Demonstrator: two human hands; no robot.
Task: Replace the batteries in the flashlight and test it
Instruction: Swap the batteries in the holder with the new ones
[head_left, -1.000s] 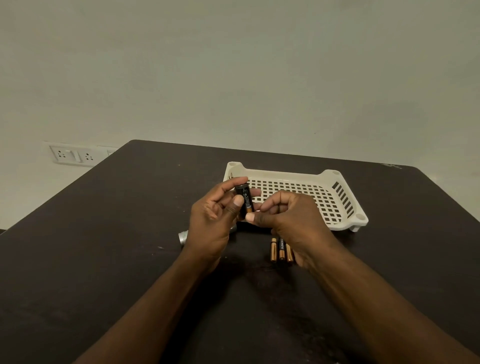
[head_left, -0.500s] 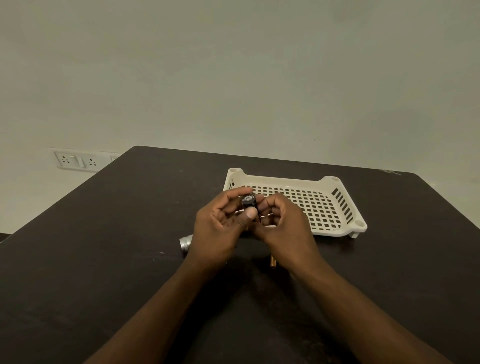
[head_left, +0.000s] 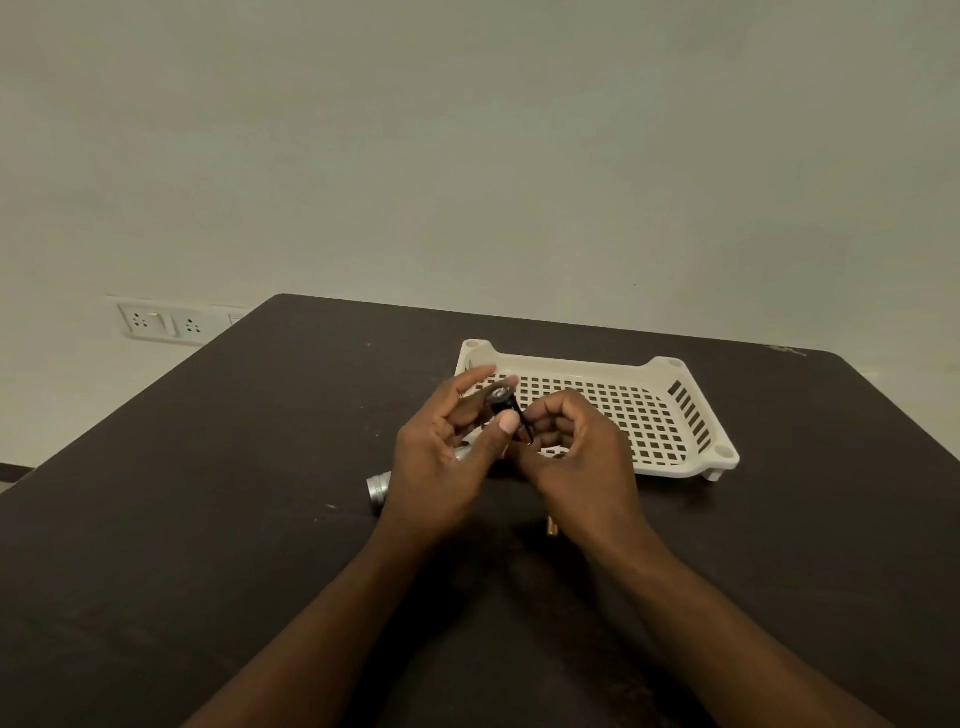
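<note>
Both forearms are reaching forward and converging, the 2 hands meeting above the bench; the left hand (head_left: 441, 457) is pinching between thumb and fingers; the right hand (head_left: 576, 452) is curling its fingers inward.

left hand (head_left: 441, 457) bare | right hand (head_left: 582, 457) bare | forearms apparently sleeveless | no rings seen

tray (head_left: 670, 366) on table (head_left: 208, 493), flashlight (head_left: 377, 489) left of it

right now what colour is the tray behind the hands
Cream white, with a grid of square holes in its floor; the tray shows clearly in the head view.
</note>
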